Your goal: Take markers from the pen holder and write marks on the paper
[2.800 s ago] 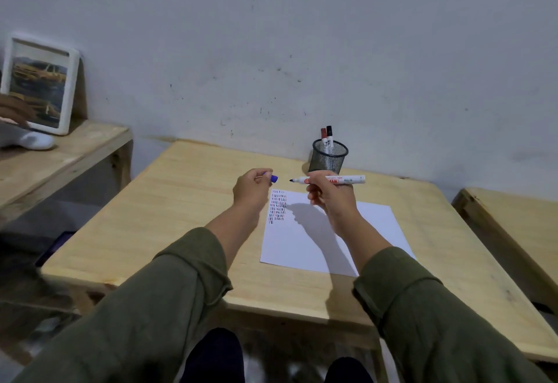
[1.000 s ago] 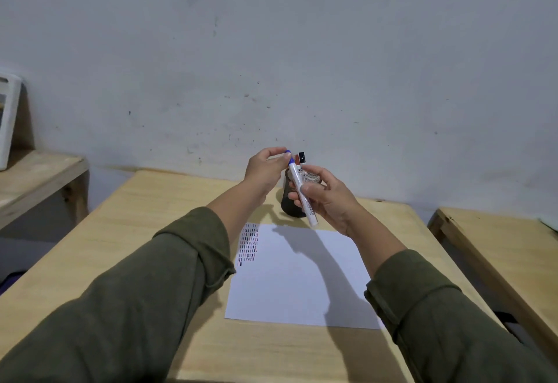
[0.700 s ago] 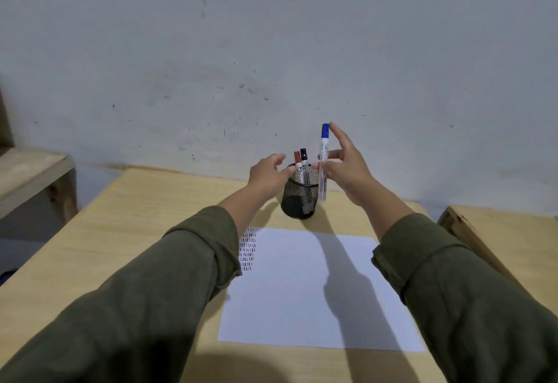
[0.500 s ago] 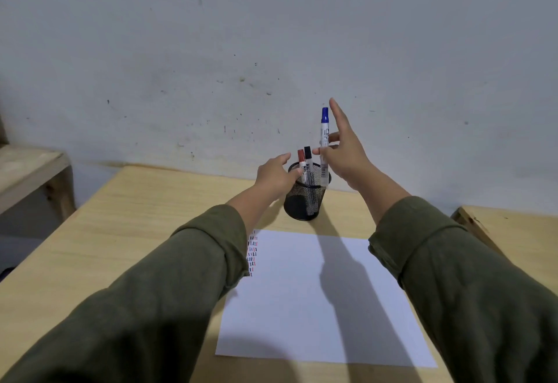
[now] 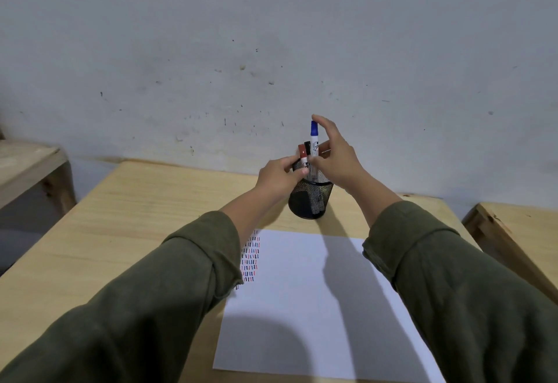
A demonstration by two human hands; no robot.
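Observation:
A black mesh pen holder (image 5: pixel 311 201) stands on the wooden table (image 5: pixel 120 216), just beyond a white paper (image 5: pixel 302 298). Rows of short blue, red and black marks (image 5: pixel 250 259) fill the paper's upper left corner. My right hand (image 5: pixel 336 158) pinches a capped blue marker (image 5: pixel 314 138) that stands upright in the holder, higher than the others. My left hand (image 5: pixel 279 176) is at the holder's left rim, its thumb and fingers closed on the barrel of a red-capped marker (image 5: pixel 302 153). A black-capped marker (image 5: pixel 307 146) stands behind it.
A grey wall rises straight behind the table. A lower wooden bench (image 5: pixel 27 165) sits at the left. Another wooden surface (image 5: pixel 519 225) lies at the right, past a narrow gap. My green sleeves cover the paper's near left and right parts.
My right hand capped the blue marker, carried it over the holder and lowered it in. My left hand went to the holder's rim and its fingers closed on the red marker.

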